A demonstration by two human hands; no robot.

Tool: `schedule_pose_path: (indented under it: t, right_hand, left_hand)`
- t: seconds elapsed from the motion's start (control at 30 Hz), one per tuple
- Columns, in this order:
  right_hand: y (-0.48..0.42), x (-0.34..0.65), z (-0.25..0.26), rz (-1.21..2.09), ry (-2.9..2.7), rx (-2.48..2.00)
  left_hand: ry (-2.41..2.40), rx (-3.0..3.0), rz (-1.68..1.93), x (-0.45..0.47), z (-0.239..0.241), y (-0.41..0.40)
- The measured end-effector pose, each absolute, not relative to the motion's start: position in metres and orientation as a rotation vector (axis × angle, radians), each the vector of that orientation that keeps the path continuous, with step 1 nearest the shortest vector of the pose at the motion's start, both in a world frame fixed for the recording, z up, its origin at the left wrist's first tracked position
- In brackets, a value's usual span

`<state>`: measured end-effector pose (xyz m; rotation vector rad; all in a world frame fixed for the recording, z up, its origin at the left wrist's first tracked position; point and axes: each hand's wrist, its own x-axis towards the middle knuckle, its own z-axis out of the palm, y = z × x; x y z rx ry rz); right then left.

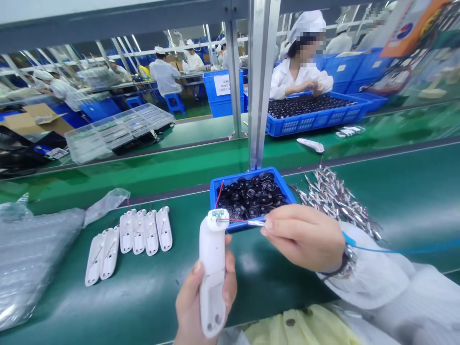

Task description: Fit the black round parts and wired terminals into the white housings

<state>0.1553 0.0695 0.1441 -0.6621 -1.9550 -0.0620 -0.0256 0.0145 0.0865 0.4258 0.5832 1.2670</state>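
Observation:
In my left hand is a white plastic device housing, held upright with its rounded head at the top. A small green circuit board shows in that head, and a red wire sticks up from it. My right hand pinches a thin silvery wired part between thumb and fingertips. A red lead runs from this part to the housing's head. Just behind, a blue tray holds many black round parts.
Several white housing shells lie to the left, near bubble wrap. A pile of silvery wired parts lies right. A metal post rises behind the tray. Across the green belt, a co-worker sits at a blue crate.

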Motion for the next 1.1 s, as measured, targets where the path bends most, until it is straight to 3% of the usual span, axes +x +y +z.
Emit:
schedule_pose_path:
  t: [0.23, 0.43, 0.63, 1.1]
  right_hand:
    - [0.067, 0.155, 0.137, 0.041, -1.945, -0.731]
    - [0.090, 0.154, 0.122, 1.240, -1.228, -1.028]
    - [0.100, 0.151, 0.109, 1.811, -0.694, -0.939]
    - [0.102, 0.152, 0.102, 1.907, -0.527, -0.818]
  left_hand:
    - [0.758, 0.596, 1.332, -0.018, 0.084, 0.014]
    - [1.551, 1.259, 1.415, -0.014, 0.073, 0.010]
    - [1.973, 1.984, 1.491, -0.008, 0.067, 0.007]
    - [1.897, 2.192, 1.591, -0.011, 0.060, 0.017]
